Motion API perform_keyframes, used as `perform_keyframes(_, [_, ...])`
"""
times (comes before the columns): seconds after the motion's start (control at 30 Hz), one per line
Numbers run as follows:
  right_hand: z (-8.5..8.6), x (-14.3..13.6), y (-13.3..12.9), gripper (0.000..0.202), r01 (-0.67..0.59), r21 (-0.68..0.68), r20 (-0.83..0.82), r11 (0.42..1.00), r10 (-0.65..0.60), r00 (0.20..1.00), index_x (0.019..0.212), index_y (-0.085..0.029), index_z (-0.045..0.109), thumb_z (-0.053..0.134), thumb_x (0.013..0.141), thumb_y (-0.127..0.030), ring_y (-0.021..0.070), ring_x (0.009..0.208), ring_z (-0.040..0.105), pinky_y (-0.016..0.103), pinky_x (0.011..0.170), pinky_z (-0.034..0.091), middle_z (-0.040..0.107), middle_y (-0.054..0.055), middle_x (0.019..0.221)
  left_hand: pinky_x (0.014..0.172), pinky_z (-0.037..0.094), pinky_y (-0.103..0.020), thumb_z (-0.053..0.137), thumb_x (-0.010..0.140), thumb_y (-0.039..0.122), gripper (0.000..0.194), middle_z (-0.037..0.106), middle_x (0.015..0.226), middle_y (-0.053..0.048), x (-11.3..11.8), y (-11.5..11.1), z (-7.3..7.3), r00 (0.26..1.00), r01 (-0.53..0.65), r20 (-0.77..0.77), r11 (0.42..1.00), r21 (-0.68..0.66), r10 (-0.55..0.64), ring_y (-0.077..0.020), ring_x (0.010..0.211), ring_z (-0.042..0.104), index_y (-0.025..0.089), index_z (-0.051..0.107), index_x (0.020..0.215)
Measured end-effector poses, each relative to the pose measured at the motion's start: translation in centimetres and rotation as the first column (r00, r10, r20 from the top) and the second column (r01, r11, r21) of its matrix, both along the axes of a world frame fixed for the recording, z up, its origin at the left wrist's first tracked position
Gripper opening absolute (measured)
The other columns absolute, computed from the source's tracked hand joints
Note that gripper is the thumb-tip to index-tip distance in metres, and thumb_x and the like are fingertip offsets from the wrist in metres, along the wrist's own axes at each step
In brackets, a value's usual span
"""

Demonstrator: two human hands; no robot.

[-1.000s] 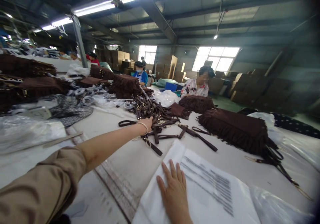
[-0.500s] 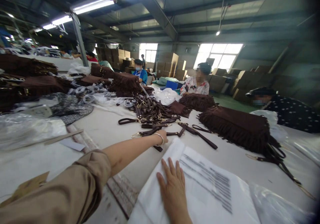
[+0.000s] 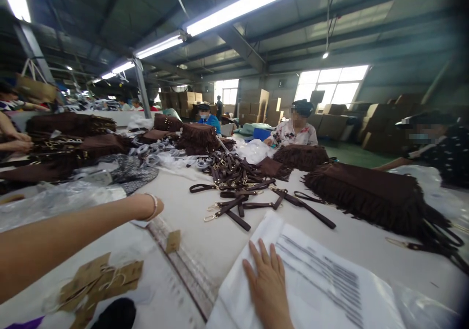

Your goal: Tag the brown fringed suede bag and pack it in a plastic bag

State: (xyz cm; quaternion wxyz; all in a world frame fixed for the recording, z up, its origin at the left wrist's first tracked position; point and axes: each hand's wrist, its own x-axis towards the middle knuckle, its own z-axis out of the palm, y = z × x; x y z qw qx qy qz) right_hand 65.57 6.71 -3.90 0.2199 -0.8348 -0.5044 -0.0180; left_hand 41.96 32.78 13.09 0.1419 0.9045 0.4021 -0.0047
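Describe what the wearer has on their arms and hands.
The left arm is bare along all that shows, with a thin pale bangle at the wrist; the left hand is bent out of sight. The right hand wears no glove or ring that shows, and no sleeve is in view.

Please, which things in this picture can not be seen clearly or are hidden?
- Left hand, head view: only the bent wrist with a bracelet shows; the fingers are hidden behind it, so any grip cannot be told.
- White bag under the right hand: its printed lines are too blurred to read, and the bottom edge cuts it off.
- Cardboard tags: print too small.
- Strap pile: single straps are tangled, uncountable.
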Motion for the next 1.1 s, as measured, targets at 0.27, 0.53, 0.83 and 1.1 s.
perform_keyframes(0.27, [0.0, 0.2, 0.3, 0.056, 0.033, -0.013, -0.031, 0.999, -0.033, 0.999, 0.140, -0.034, 0.037, 0.037, 0.089, -0.056, 0.0288, 0.142, 0.013, 0.049, 0.114, 0.016, 0.024, -0.004, 0.153, 0.104, 0.037, -0.039, 0.075, 0.061, 0.054, 0.099, 0.034, 0.146, -0.018, 23.5, 0.1, -6.5, 0.995, 0.095, -0.039, 0.993, 0.063, -0.093, -0.0315, 0.131, 0.039, 0.017, 0.030, 0.141])
perform_keyframes(0.53, [0.4, 0.3, 0.3, 0.043, 0.038, -0.006, -0.113, 0.999, -0.038, 0.993, 0.136, -0.039, 0.042, 0.036, 0.093, -0.044, 0.0287, 0.142, 0.015, 0.048, 0.115, 0.012, 0.035, -0.010, 0.147, 0.087, 0.049, -0.042, 0.059, 0.085, 0.031, 0.037, 0.060, 0.117, -0.012, 24.5, 1.0, -8.9, 0.998, -0.058, 0.049, 0.985, 0.165, 0.051, -0.0246, 0.102, 0.060, 0.016, 0.055, 0.119])
perform_keyframes(0.83, [0.3, 0.1, 0.5, 0.043, 0.047, 0.018, -0.143, 0.999, -0.044, 0.989, 0.137, -0.038, 0.041, 0.033, 0.094, -0.039, 0.0292, 0.142, 0.011, 0.049, 0.115, 0.009, 0.035, -0.009, 0.148, 0.095, 0.043, -0.029, 0.058, 0.079, 0.027, 0.047, 0.057, 0.119, -0.002, 26.5, -3.1, -3.1, 0.892, 0.196, 0.316, 0.906, 0.376, -0.324, -0.0205, 0.107, 0.057, 0.028, 0.050, 0.125])
perform_keyframes(1.1, [0.9, 0.0, 0.2, 0.043, 0.040, 0.017, -0.096, 0.999, -0.038, 0.995, 0.134, -0.034, 0.046, 0.032, 0.094, -0.042, 0.0297, 0.142, 0.013, 0.049, 0.114, 0.013, 0.039, -0.002, 0.146, 0.096, 0.043, -0.033, 0.061, 0.074, 0.020, 0.038, 0.055, 0.113, -0.009, 29.2, -9.7, -14.6, 0.793, 0.536, 0.196, 0.814, 0.225, -0.577, -0.0233, 0.105, 0.054, 0.018, 0.059, 0.113])
